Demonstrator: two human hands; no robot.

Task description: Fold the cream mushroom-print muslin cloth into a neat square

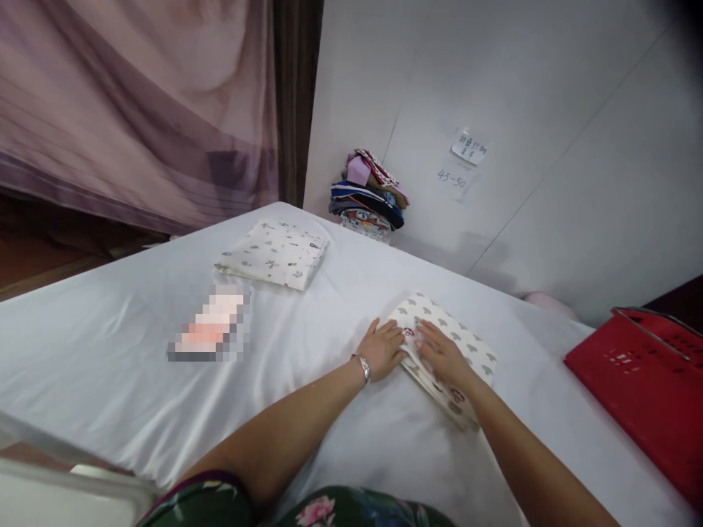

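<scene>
On the white-covered table lies a folded white cloth (pixel 479 353) with a grey cloud-like print and small dark red marks. My left hand (pixel 380 350), with a silver bracelet at the wrist, rests at the left edge of this cloth, fingers stretched out. Flat on top of it is my right hand (pixel 444 354), its fingers spread and gripping nothing. Farther back and to the left sits a second folded white cloth (pixel 274 252) with small scattered prints, apart from both hands.
A blurred-out flat object (pixel 209 323) lies on the white sheet (pixel 132 329) at left. At the right edge stands a red basket (pixel 631 395) with a metal handle. Folded clothes (pixel 369 194) are stacked beyond the table, by the wall with paper labels (pixel 469 146).
</scene>
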